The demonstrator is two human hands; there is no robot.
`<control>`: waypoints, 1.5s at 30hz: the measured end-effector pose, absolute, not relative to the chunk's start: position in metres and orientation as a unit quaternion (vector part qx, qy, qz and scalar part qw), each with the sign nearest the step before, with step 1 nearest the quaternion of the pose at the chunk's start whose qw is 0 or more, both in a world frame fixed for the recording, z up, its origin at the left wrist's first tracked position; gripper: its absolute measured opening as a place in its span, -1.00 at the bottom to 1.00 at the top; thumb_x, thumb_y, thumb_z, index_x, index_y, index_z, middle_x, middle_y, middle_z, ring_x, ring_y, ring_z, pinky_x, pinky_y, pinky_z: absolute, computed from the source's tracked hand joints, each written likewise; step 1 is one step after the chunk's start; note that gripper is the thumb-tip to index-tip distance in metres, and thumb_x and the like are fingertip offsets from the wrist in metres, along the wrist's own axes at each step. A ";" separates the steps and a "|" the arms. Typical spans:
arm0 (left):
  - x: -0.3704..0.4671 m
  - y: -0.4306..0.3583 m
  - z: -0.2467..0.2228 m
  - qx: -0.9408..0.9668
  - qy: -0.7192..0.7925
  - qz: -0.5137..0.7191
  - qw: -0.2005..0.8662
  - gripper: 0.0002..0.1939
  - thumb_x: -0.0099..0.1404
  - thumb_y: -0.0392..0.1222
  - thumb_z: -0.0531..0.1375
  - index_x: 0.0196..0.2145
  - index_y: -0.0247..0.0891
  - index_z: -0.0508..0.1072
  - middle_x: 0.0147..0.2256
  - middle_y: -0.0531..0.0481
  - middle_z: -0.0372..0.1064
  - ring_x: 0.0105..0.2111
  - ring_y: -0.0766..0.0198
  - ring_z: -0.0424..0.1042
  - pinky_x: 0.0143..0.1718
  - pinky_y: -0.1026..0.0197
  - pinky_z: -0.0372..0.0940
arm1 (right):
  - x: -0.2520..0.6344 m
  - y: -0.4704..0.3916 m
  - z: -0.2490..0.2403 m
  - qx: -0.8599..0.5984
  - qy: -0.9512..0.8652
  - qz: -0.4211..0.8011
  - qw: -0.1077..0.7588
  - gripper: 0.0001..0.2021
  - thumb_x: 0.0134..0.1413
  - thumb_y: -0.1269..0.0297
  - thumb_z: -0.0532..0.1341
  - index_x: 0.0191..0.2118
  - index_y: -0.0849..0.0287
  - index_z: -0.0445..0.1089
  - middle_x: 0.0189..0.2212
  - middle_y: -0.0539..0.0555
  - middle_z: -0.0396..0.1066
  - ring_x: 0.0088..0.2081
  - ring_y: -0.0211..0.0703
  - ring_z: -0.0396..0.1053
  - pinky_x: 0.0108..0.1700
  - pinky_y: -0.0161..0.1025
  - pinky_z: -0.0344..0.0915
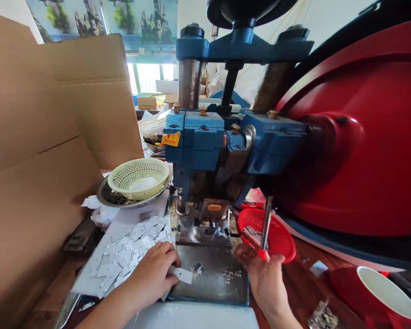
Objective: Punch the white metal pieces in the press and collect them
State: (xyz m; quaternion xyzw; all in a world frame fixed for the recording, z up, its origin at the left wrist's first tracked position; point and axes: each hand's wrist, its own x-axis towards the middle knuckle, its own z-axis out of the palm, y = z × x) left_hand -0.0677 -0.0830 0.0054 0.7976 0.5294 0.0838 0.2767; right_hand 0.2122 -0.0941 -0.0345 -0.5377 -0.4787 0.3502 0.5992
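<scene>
My left hand (157,272) pinches a small white rectangular plate (182,275) with a hole in it, between thumb and fingers. The plate is above the flat metal bed (212,292) at the front of a blue press (205,141). Beside this hand, a loose pile of similar white plates (123,256) spreads over a pale board. At the right edge of the bed, my right hand (265,278) is closed around the red end of an upright metal rod (266,224). The press die (203,230) lies behind both hands; nothing I can make out sits on it.
A red basket (284,237) with some plates stands behind my right hand. On the left, a pale green basket (140,176) rests in a metal bowl (104,194) near tall cardboard (89,100). A large red flywheel (370,128) fills the right side. Tiny bits (231,274) dot the bed.
</scene>
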 end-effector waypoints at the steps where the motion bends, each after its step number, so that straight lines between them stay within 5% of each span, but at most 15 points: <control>1: -0.068 -0.083 0.004 0.798 0.530 0.087 0.275 -0.81 0.03 -0.30 0.24 -0.33 -0.15 0.44 -0.23 0.02 0.31 -0.14 0.13 0.26 -0.11 0.13 0.13 | 0.211 -0.092 -0.033 -0.540 -0.469 0.366 0.595 -0.24 0.11 -0.29 -0.33 -0.05 0.14 0.36 -0.47 0.10 0.44 -0.42 -0.07 0.41 -0.35 -0.11 0.38; 5: -0.067 -0.085 0.004 0.807 0.517 0.091 0.269 -0.90 0.04 -0.29 0.25 -0.42 -0.17 0.42 -0.28 0.04 0.34 -0.18 0.15 0.29 -0.16 0.18 0.13 | 0.197 -0.068 -0.025 -0.606 -0.492 0.341 0.524 -0.51 0.02 -0.18 0.09 -0.15 0.12 0.42 -0.39 0.09 0.49 -0.32 -0.03 0.44 -0.27 -0.15 0.37; 9: -0.061 -0.081 0.016 0.790 0.524 0.119 0.296 -0.96 0.12 -0.22 0.20 -0.40 -0.16 0.43 -0.39 0.07 0.40 -0.32 0.20 0.35 -0.30 0.23 0.13 | 0.177 -0.029 -0.014 -0.614 -0.603 0.244 0.447 -0.64 -0.09 -0.02 0.21 -0.23 0.13 0.45 -0.34 0.10 0.49 -0.27 -0.01 0.42 -0.21 -0.13 0.32; 14: -0.044 -0.069 0.025 0.699 0.538 0.261 0.393 -0.87 0.19 -0.14 0.13 -0.36 -0.19 0.45 -0.46 0.09 0.38 -0.43 0.26 0.34 -0.41 0.27 0.15 | 0.183 -0.016 -0.009 -0.642 -0.599 0.225 0.422 -0.73 -0.03 0.03 0.15 -0.41 0.14 0.40 -0.54 0.02 0.43 -0.48 -0.12 0.38 -0.42 -0.23 0.26; 19: -0.032 -0.064 0.002 0.589 0.516 0.337 0.523 -0.78 0.20 -0.09 0.12 -0.28 -0.25 0.45 -0.41 0.02 0.43 -0.39 0.24 0.39 -0.30 0.22 0.25 | 0.232 -0.058 -0.016 -0.687 -0.529 0.185 0.462 -0.58 0.04 -0.04 0.10 -0.14 0.19 0.38 -0.38 0.10 0.50 -0.33 -0.05 0.44 -0.33 -0.20 0.31; 25: -0.037 -0.068 -0.015 0.560 0.536 0.327 0.540 -0.69 0.22 -0.08 0.10 -0.16 -0.28 0.48 -0.38 -0.03 0.46 -0.36 0.20 0.42 -0.28 0.17 0.26 | 0.232 -0.089 -0.036 -0.652 -0.693 0.103 0.289 -0.75 0.13 0.16 0.06 -0.28 0.07 0.47 -0.31 0.07 0.48 -0.24 -0.04 0.43 -0.18 -0.14 0.31; 31: -0.036 -0.071 -0.015 0.542 0.545 0.324 0.551 -0.64 0.22 -0.08 0.10 -0.11 -0.31 0.48 -0.36 -0.07 0.48 -0.35 0.19 0.42 -0.30 0.17 0.27 | 0.210 -0.082 -0.041 -0.631 -0.747 0.034 0.206 -0.79 0.15 0.31 0.07 -0.36 0.11 0.46 -0.38 0.07 0.42 -0.28 -0.05 0.38 -0.20 -0.11 0.29; 40: -0.033 -0.070 -0.019 0.486 0.518 0.358 0.606 -0.64 0.17 -0.21 0.12 -0.08 -0.31 0.48 -0.33 -0.04 0.51 -0.37 0.25 0.45 -0.32 0.22 0.28 | 0.175 -0.051 -0.006 -0.546 -0.764 0.021 0.344 -0.86 0.15 0.33 0.10 -0.35 0.15 0.40 -0.37 0.07 0.39 -0.28 -0.11 0.31 -0.20 -0.17 0.26; 45: -0.035 -0.068 -0.015 0.443 0.523 0.383 0.619 -0.66 0.13 -0.27 0.14 -0.13 -0.32 0.51 -0.35 -0.03 0.52 -0.37 0.26 0.45 -0.34 0.25 0.29 | 0.163 -0.022 0.005 -0.516 -0.802 -0.063 0.294 -0.83 0.11 0.38 0.12 -0.34 0.14 0.47 -0.35 0.12 0.39 -0.24 -0.03 0.28 -0.19 -0.13 0.27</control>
